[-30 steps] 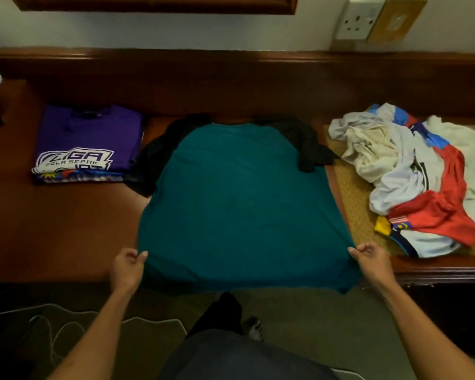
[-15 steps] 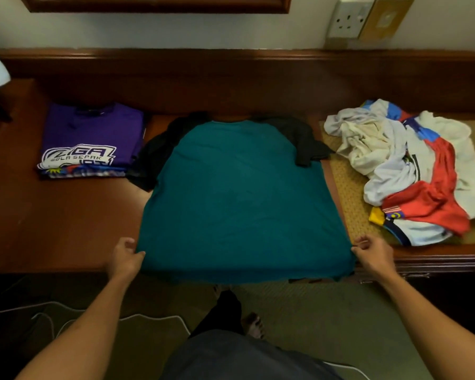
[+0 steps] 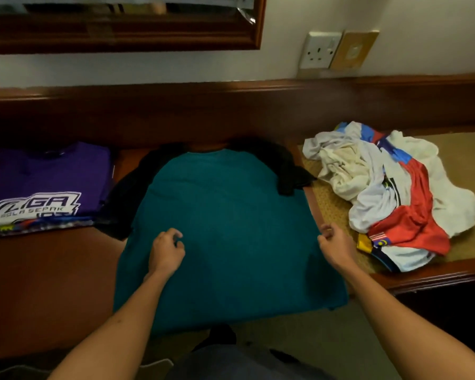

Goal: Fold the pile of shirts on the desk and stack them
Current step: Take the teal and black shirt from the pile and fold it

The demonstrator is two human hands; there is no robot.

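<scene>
Teal shirt [image 3: 225,231] lies spread flat at the centre of the counter [image 3: 47,270], back side up, black sleeves fanned out at the far corners. Its near hem hangs over the counter's front edge.

Left hand [image 3: 166,250] is over the shirt's left part, inboard of the left edge, about mid-length. Fingers loosely curled, thumb and fingertips near each other; can't tell whether they pinch cloth or just hover on it.

Right hand [image 3: 336,244] is at the shirt's right edge, roughly level with the left one. Fingers are curled in at the seam, looks like it pinches the edge fabric, though blur keeps this from being certain. Both hands are well apart, the shirt body between them.

Folded stack [image 3: 47,187] sits at far left on the counter: purple shirt with a white logo on top, at least 1 patterned layer visible under it. The teal shirt's left sleeve reaches just beside it.

Unfolded pile [image 3: 390,193] is at right, on a woven mat [image 3: 329,204]: white, red and blue garments tangled together. The right hand is just beside its near-left corner, not touching.

Wall socket [image 3: 320,49] and a mirror frame [image 3: 121,39] above the counter's back ledge.
</scene>
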